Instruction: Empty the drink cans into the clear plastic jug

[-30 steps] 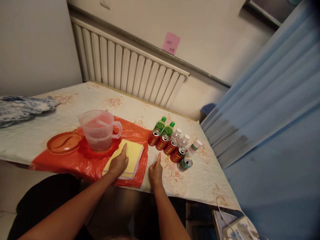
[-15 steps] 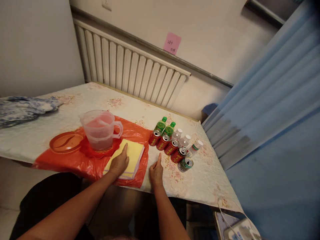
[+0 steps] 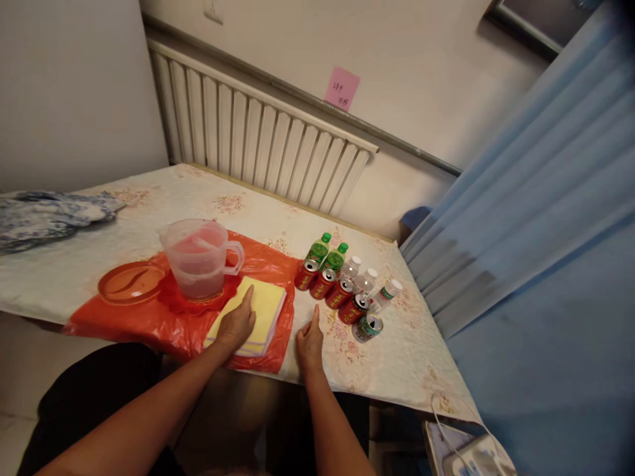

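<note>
My left hand [image 3: 238,324] rests on a stack of yellow sheets or folded cloths [image 3: 270,304], index finger stretched forward and the others seemingly curled. Nothing is held in it. On the flowered tablecloth to the right lies my right hand [image 3: 310,344], also with its index finger out and holding nothing. Close to it stand several red drink cans [image 3: 322,284] in a slanting row, ending in a green and silver can [image 3: 367,328]. Left of the stack, a clear plastic measuring jug [image 3: 198,264] with liquid in it sits on a red scalloped dish [image 3: 171,297].
A red plastic sheet [image 3: 124,330] lies beneath dish and stack, with an orange round lid or plate [image 3: 131,283] on it. Behind the cans stand green-capped bottles [image 3: 318,248] and white-capped clear bottles [image 3: 367,281]. A blue curtain [image 3: 520,231] borders the right, a radiator [image 3: 258,125] the back.
The view has shifted very slightly. Both hands and all the objects keep their places.
</note>
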Demonstrator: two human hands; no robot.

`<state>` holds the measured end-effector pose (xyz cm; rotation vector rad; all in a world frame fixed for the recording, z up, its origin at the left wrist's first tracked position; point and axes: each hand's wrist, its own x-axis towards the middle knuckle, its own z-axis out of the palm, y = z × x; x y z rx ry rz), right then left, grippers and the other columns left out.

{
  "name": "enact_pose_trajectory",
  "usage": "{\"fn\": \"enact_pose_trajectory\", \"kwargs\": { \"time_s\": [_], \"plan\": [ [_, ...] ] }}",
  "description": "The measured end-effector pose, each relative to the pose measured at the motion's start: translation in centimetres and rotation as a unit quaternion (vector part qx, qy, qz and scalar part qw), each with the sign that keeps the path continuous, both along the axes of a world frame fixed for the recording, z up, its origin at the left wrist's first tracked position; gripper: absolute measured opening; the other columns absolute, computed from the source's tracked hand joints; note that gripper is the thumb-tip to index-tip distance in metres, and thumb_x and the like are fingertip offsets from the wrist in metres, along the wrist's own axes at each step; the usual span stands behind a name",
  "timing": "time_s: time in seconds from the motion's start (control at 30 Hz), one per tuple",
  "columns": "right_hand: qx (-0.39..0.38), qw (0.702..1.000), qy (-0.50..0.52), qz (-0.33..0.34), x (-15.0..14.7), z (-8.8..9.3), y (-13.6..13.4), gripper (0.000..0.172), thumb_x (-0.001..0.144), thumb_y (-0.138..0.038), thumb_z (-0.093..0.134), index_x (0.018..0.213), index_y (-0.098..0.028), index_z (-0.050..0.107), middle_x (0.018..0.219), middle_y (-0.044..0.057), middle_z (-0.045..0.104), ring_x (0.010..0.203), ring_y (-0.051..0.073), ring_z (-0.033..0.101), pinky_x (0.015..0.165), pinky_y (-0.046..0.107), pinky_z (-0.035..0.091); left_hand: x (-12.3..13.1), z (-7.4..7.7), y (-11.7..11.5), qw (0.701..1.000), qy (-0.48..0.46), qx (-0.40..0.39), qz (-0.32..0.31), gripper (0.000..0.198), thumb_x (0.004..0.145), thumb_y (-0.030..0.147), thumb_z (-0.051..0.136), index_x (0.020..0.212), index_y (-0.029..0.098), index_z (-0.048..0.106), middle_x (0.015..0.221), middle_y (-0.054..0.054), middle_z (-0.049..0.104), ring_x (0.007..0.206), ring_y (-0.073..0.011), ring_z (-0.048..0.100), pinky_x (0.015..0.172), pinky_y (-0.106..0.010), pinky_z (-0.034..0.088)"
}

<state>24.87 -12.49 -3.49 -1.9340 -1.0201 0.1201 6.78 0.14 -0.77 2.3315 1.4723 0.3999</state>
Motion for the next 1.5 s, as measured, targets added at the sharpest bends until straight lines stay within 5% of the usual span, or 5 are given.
{"fn": "enact_pose_trajectory", "kwargs": {
  "time_s": [0.77,1.03,1.23,1.33,1.5],
  "plan": [
    [0.020,0.996,0.071,0.041,1.1,0.7,-2.0,0.077,0.072,-0.013,0.051,0.148,-0.010,0.047,0.065,-0.006,0.052,0.060,0.015,0.052,0.060,0.024,0.043,0.0,-0.6,0.3,0.999,0.010,0.029,-0.009,0.065,0.098,0.028,0.039,0.158,0.016,0.018,0.091,-0.006,0.073,0.081,-0.0231,0.070,0.070,-0.030,0.043],
    [0.056,0.995,0.067,-0.040,5.9,0.3,-8.3,0.066,0.073,-0.024,0.052,0.137,-0.008,0.058,0.062,-0.006,0.051,0.056,0.014,0.050,0.058,0.025,0.043,-0.1,-1.2,0.6,0.999,-0.004,0.043,-0.019,0.061,0.099,0.029,0.037,0.157,0.017,0.025,0.102,-0.007,0.074,0.085,-0.0218,0.071,0.072,-0.030,0.046],
    [0.108,0.969,0.062,-0.214,11.1,-0.4,-12.0,0.051,0.076,-0.042,0.059,0.117,-0.012,0.067,0.067,-0.002,0.060,0.060,0.017,0.055,0.066,0.029,0.048,-0.2,-1.8,0.8,0.997,-0.026,0.066,-0.040,0.046,0.099,0.033,0.036,0.140,0.016,0.050,0.117,-0.009,0.072,0.098,-0.0227,0.070,0.080,-0.031,0.049],
    [0.117,0.957,0.067,-0.257,13.5,-0.7,-12.4,0.062,0.070,-0.043,0.064,0.124,-0.012,0.062,0.085,0.005,0.069,0.070,0.020,0.062,0.073,0.032,0.052,-0.2,-2.1,0.9,0.996,-0.021,0.071,-0.041,0.041,0.100,0.035,0.035,0.131,0.019,0.056,0.120,-0.007,0.072,0.099,-0.0222,0.070,0.081,-0.031,0.050],
    [0.129,0.969,0.123,-0.173,16.2,-0.7,-10.8,0.086,0.061,-0.041,0.072,0.140,-0.015,0.048,0.129,0.017,0.064,0.109,0.027,0.066,0.087,0.035,0.054,-0.2,-2.4,0.9,0.994,-0.031,0.084,-0.056,0.040,0.099,0.036,0.033,0.123,0.020,0.060,0.130,-0.007,0.069,0.104,-0.0225,0.070,0.083,-0.031,0.051]
  ]
}}
